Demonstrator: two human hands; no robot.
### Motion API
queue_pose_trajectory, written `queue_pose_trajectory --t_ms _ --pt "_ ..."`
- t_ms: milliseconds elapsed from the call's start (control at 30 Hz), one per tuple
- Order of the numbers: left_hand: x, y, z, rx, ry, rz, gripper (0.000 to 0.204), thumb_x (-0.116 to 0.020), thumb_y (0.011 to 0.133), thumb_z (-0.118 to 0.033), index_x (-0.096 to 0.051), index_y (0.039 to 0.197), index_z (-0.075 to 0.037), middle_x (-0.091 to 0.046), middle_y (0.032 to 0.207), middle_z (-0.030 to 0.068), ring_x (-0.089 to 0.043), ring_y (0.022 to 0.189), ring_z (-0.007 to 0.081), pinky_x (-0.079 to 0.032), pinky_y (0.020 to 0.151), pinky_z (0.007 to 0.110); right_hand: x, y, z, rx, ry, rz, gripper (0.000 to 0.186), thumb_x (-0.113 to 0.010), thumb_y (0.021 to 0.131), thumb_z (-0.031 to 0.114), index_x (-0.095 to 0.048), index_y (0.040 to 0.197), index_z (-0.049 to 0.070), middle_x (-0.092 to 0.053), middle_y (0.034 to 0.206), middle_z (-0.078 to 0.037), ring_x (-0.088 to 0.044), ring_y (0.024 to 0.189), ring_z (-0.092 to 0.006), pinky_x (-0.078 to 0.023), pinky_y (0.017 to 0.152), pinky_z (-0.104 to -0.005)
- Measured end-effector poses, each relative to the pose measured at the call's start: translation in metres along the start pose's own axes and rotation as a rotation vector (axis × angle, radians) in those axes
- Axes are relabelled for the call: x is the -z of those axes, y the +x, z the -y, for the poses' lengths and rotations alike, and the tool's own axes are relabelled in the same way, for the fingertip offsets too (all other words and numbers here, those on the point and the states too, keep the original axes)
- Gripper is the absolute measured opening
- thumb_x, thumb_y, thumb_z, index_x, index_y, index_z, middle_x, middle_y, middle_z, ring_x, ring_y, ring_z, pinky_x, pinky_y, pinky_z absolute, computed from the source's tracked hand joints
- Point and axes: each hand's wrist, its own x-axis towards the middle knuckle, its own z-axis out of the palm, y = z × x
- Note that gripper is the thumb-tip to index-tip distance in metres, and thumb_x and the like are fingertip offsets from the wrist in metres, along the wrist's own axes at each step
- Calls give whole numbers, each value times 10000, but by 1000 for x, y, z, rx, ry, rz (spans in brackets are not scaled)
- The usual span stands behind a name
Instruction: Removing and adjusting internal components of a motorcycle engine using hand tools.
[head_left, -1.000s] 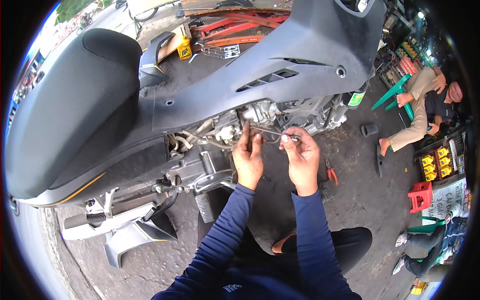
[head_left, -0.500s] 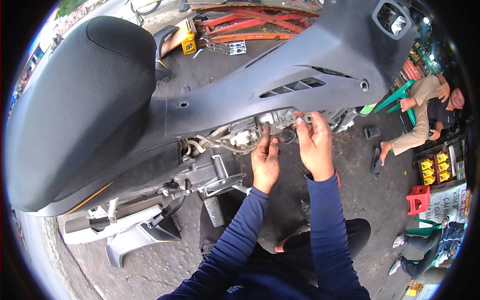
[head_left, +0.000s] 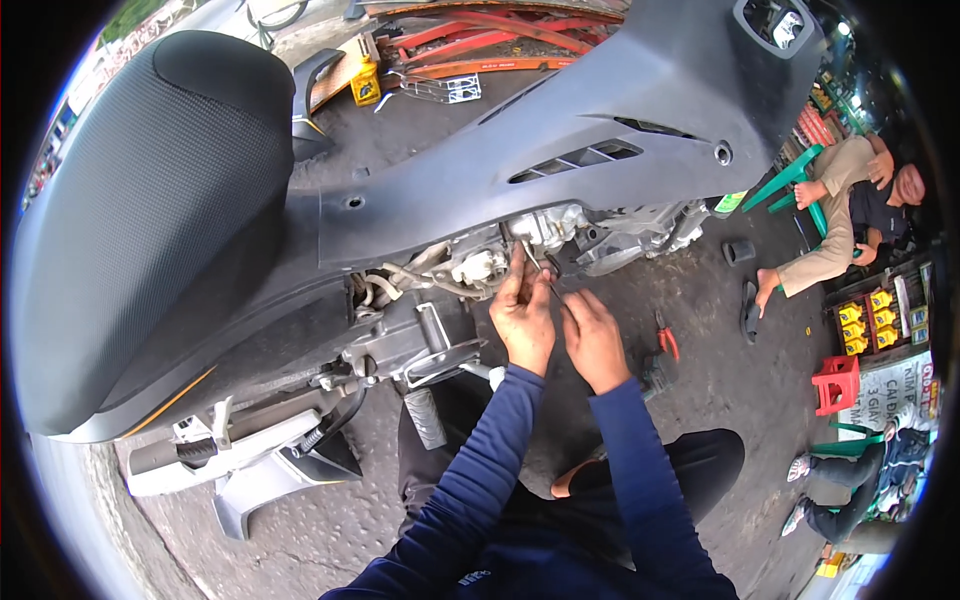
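Note:
A motor scooter (head_left: 430,215) lies across the view, its engine (head_left: 550,228) exposed below the grey body panel. My left hand (head_left: 524,318) is closed, fingertips up against the engine beside a whitish part (head_left: 480,266). A thin rod-like piece (head_left: 552,286), pale above and dark lower down, runs between the fingertips of both hands. My right hand (head_left: 597,342) pinches its lower end, just right of and below the left. Whether the piece is a tool or a cable I cannot tell. What the left fingers grip is partly hidden.
Pliers with red handles (head_left: 666,337) lie on the ground right of my hands, near a dark object (head_left: 654,378). The scooter's footrest (head_left: 425,418) juts toward my leg. A person (head_left: 840,225) sits at the right, beyond a sandal (head_left: 750,312). A red stool (head_left: 836,386) stands there.
My right hand has moved down and left, away from the engine's right part, and now pinches the thin piece beside the left hand. The pliers have come into sight.

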Motion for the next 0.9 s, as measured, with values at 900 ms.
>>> queue_pose_trajectory --t_ms 900 --pt "4 -4 -4 16 78 2 480 -604 1024 -39 -502 1487 36 -696 1003 15 -619 851 71 -532 830 249 44 -3 30 -20 168 -69 68 -689 936 62 -653 932 4 -658 836 -145 -644 687 -349 -509 619 -412"
